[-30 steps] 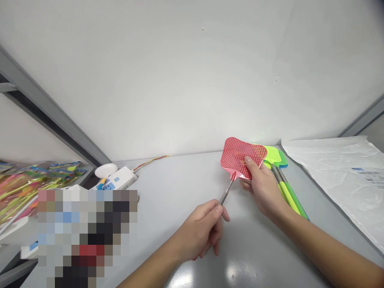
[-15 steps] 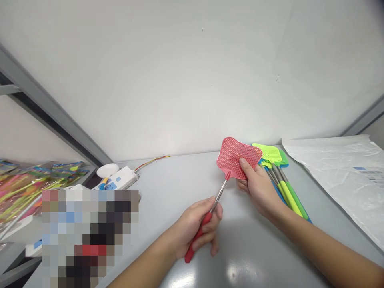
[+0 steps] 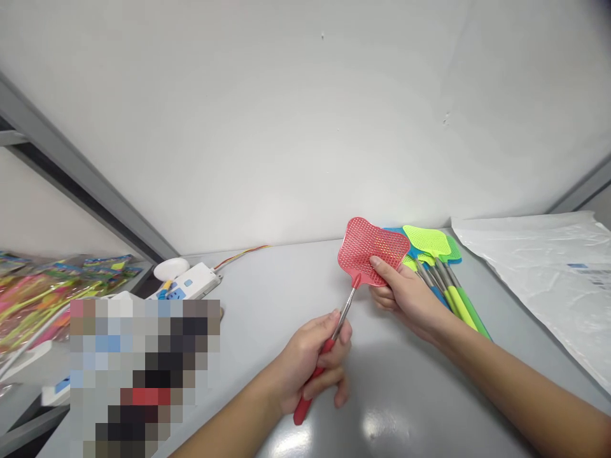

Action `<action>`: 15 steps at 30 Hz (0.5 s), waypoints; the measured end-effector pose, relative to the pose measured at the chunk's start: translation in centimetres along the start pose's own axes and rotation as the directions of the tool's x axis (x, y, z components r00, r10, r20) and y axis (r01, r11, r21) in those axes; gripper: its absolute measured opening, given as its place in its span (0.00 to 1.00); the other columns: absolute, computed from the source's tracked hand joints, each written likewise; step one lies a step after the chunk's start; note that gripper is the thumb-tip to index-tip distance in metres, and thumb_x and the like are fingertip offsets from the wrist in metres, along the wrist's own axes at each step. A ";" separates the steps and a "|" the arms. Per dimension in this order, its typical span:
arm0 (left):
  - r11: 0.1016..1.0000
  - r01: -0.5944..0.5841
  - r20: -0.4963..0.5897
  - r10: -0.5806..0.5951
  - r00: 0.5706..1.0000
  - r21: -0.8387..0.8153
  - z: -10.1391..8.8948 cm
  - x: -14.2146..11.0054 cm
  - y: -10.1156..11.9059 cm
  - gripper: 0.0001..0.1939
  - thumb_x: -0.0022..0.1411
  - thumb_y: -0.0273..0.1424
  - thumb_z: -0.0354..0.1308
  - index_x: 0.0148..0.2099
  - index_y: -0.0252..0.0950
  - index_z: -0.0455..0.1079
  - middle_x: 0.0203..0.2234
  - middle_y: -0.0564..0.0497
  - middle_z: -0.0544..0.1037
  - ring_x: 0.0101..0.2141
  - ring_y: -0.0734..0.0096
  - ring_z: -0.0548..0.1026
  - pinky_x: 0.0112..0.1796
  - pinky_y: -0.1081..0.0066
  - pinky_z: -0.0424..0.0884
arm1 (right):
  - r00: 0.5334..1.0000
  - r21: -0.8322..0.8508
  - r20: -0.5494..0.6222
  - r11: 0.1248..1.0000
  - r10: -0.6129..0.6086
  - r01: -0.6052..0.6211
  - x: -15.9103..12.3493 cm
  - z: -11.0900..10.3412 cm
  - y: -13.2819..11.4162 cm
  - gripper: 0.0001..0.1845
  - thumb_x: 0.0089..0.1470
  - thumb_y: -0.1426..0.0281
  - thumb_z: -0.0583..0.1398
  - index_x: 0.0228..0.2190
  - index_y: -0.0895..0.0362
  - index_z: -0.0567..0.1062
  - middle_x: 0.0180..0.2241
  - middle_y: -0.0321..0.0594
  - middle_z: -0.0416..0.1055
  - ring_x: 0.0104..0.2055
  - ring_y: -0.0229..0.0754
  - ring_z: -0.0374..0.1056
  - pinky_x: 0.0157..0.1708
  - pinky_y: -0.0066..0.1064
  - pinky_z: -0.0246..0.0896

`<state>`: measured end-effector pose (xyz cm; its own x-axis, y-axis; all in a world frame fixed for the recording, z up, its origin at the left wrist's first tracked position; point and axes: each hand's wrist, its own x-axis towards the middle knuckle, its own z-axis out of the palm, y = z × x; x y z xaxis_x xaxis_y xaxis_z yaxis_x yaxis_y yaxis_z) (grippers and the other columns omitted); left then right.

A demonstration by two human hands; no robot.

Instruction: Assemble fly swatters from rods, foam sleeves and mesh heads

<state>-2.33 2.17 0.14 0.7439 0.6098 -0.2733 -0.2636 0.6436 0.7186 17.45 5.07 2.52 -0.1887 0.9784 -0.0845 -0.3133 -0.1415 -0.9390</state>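
Note:
A red fly swatter with a mesh head and a metal rod is held tilted above the grey table, its head up and to the right. My left hand is closed round the red handle and the lower part of the rod. At the other end, my right hand pinches the mesh head, thumb on top and fingers underneath. Just behind the right hand, several green, yellow-green and blue fly swatters lie in an overlapping pile, partly hidden by that hand and the red head.
A large white plastic bag lies flat on the right. On the left are a white power strip, a white rounded object and thin coloured wires. Plastic-wrapped colourful goods fill the far left. A blurred-out patch covers the lower left.
The red swatter's head and my right hand have shifted slightly left, so more of the blue swatter behind shows. My left hand keeps its hold on the handle.

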 end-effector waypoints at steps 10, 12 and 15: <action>0.998 0.065 -0.010 -0.064 0.998 0.023 0.2 -0.6 0.7 0.20 0.70 0.48 0.43 0.34 0.39 0.61 0.13 0.65 0.52 0.08 0.85 0.43 0.13 0.79 0.59 | 0.998 -0.032 0.042 0.998 -0.048 0.049 -0.2 0.7 0.3 0.23 0.61 0.54 0.55 0.23 0.53 0.53 0.17 0.23 0.40 0.18 0.30 0.33 0.19 0.28 0.31; 0.996 0.075 -0.036 -0.074 0.997 0.045 0.5 -0.8 0.8 0.20 0.70 0.48 0.43 0.34 0.39 0.60 0.13 0.65 0.52 0.08 0.86 0.42 0.13 0.80 0.54 | 0.997 -0.044 0.038 0.997 -0.068 0.069 -0.2 0.8 0.2 0.23 0.61 0.54 0.55 0.23 0.52 0.53 0.17 0.23 0.40 0.18 0.30 0.33 0.18 0.28 0.31; 0.995 0.073 -0.072 -0.068 0.995 0.074 0.8 -1.0 1.0 0.20 0.70 0.48 0.43 0.33 0.39 0.59 0.14 0.65 0.53 0.09 0.87 0.42 0.13 0.81 0.52 | 0.996 -0.046 0.045 0.996 -0.074 0.076 -0.3 1.0 0.2 0.24 0.61 0.54 0.55 0.23 0.52 0.52 0.17 0.23 0.39 0.18 0.30 0.33 0.18 0.28 0.31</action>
<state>-2.86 1.82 1.67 0.7143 0.5963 -0.3664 -0.1622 0.6503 0.7422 16.52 4.57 2.65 -0.2062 0.9785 0.0005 -0.2833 -0.0592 -0.9572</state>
